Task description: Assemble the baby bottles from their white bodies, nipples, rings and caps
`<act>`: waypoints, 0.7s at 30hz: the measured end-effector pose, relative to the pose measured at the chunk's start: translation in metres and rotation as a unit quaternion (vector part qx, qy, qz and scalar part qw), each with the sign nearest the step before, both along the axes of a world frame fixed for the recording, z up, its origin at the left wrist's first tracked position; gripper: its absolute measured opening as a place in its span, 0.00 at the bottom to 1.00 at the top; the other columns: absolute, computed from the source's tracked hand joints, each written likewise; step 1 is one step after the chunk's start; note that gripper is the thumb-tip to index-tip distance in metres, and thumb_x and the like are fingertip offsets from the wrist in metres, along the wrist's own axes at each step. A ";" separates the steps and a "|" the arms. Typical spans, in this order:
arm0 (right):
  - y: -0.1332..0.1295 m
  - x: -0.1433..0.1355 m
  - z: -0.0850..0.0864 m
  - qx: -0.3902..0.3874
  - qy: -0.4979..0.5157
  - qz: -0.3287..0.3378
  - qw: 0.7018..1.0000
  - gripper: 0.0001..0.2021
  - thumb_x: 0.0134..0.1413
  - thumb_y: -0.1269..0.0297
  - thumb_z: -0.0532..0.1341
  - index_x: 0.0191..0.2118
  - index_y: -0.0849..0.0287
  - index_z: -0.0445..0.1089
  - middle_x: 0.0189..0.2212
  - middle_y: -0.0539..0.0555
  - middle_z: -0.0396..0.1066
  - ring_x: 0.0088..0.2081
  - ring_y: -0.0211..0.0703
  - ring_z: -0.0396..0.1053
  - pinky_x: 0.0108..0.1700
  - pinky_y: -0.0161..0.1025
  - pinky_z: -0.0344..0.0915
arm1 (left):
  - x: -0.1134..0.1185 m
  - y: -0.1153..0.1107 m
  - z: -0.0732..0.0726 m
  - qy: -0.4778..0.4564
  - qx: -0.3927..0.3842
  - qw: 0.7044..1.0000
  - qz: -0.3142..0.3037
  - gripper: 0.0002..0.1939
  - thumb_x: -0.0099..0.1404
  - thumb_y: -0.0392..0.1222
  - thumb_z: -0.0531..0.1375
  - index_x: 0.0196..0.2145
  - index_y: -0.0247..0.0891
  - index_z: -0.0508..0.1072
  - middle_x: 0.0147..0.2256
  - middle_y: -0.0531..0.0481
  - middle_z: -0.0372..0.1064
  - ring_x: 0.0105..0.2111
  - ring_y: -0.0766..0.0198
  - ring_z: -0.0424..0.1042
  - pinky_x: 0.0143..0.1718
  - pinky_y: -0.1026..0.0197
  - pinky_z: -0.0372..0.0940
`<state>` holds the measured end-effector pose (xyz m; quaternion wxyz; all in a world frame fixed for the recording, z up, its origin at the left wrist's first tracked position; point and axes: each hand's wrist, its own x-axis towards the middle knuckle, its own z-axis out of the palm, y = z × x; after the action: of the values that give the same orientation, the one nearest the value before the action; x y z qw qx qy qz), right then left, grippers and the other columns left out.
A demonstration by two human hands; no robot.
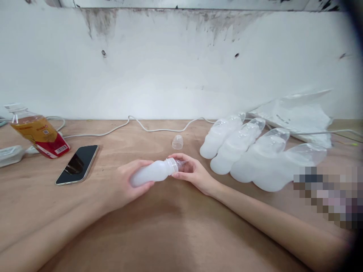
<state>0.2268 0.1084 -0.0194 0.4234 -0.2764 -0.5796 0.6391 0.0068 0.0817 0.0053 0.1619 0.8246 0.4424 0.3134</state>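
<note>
A frosted white baby bottle point(151, 173) lies sideways between my hands, its neck pointing right. My left hand point(132, 179) is wrapped round its base end. The fingers of my right hand point(188, 170) close round the collar and the clear teat point(180, 164) at the other end. Just beyond the bottle, a clear dome cap point(177, 142) stands on the wooden table point(159, 234). To the right of my right hand, several similar white bottles point(249, 162) with clear caps lie in a slanting row.
On the left are a black-screened phone point(78, 164), a tilted drink bottle point(42, 132) with a yellow and red label, and a white object point(11, 155). A white cable point(159, 130) runs along the wall. Behind the row of bottles lies a crumpled plastic bag point(297, 113).
</note>
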 end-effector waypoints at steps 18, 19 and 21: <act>-0.003 0.003 0.002 -0.011 -0.067 -0.057 0.996 0.22 0.39 0.65 0.66 0.45 0.55 0.66 0.39 0.53 0.70 0.39 0.43 0.69 0.43 0.42 0.65 | -0.020 0.018 -0.020 -0.053 -0.052 0.997 -0.020 0.19 0.61 0.48 0.52 0.49 0.40 0.60 0.39 0.48 0.67 0.39 0.59 0.68 0.35 0.60 0.66; -0.002 0.003 0.002 -0.012 -0.069 -0.061 0.996 0.23 0.38 0.64 0.66 0.45 0.56 0.66 0.39 0.53 0.70 0.39 0.43 0.69 0.43 0.42 0.65 | -0.021 0.020 -0.022 -0.044 -0.015 0.998 -0.035 0.21 0.60 0.47 0.55 0.49 0.41 0.58 0.41 0.48 0.67 0.40 0.59 0.68 0.36 0.60 0.66; -0.002 0.004 0.002 -0.012 -0.076 -0.066 0.995 0.23 0.37 0.64 0.66 0.44 0.56 0.67 0.40 0.53 0.70 0.39 0.44 0.69 0.44 0.43 0.65 | -0.023 0.021 -0.026 -0.034 0.055 0.996 -0.057 0.23 0.57 0.45 0.58 0.50 0.42 0.56 0.46 0.46 0.64 0.44 0.58 0.66 0.42 0.57 0.64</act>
<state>0.2306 0.1063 -0.0173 0.4163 -0.3671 -0.5826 0.5937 -0.0160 0.1030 -0.0204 0.1486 0.8449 0.3714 0.3551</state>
